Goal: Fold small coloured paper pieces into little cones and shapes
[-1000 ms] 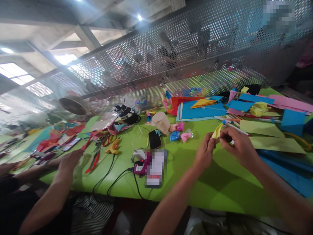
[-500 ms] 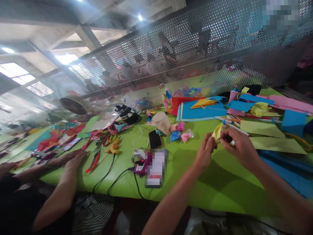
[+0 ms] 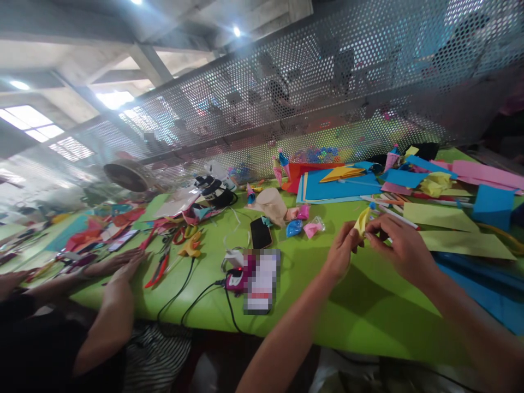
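A small twisted yellow paper piece (image 3: 362, 220) with a blue tip is held upright above the green table (image 3: 303, 273). My left hand (image 3: 343, 246) is closed around its lower left side, thumb in front. Against its lower right edge, my right hand (image 3: 396, 241) pinches with bent fingers; part of the fingertips is hidden. Close to my right hand lie flat yellow-green paper sheets (image 3: 466, 243), with several pens (image 3: 395, 210) behind it. Left of my hands sit little bags of pink clay (image 3: 313, 228) and blue clay (image 3: 293, 227).
Blue sheets (image 3: 327, 188) are stacked at the back, by a perforated metal screen (image 3: 245, 120). A dark phone (image 3: 261, 233), a blurred-out phone (image 3: 261, 281), a glue gun (image 3: 191, 245), red-handled pliers (image 3: 158, 272) and cables lie leftward. A co-worker's arms (image 3: 110, 305) rest at far left.
Both my hands have shifted slightly left with the yellow paper piece, which now looks narrower and a little turned. The co-worker's near arm has moved a little right.
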A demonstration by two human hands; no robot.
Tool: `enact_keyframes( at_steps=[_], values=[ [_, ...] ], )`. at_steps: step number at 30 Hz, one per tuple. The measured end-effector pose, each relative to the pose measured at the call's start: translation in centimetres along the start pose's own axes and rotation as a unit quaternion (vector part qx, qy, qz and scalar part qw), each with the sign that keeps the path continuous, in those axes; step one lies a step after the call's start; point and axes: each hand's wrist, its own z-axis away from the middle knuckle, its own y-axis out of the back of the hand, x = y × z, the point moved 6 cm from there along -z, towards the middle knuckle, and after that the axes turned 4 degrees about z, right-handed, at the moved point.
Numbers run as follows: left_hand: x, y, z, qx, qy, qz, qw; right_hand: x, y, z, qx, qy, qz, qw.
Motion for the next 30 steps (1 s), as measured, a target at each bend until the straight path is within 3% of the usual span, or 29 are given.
enact_keyframes(
  at_steps=[8,13,18,30],
  values=[
    [1.0,1.1,-0.2,-0.013,-0.016,0.005,1.000,0.7,1.6,0.1,0.052,-0.025,-0.004,0.998],
    [0.8,1.2,-0.3,-0.016,0.020,0.013,1.000,0.6,1.3,0.0,0.047,-0.015,-0.002,0.999],
    [0.2,1.8,-0.6,0.017,0.040,0.016,0.999,0.9,1.2,0.1,0.046,-0.013,0.001,0.999],
    [-0.7,2.4,-1.0,0.014,0.046,0.065,0.997,1.8,-0.2,0.0,0.003,-0.047,0.004,0.999]
  ],
)
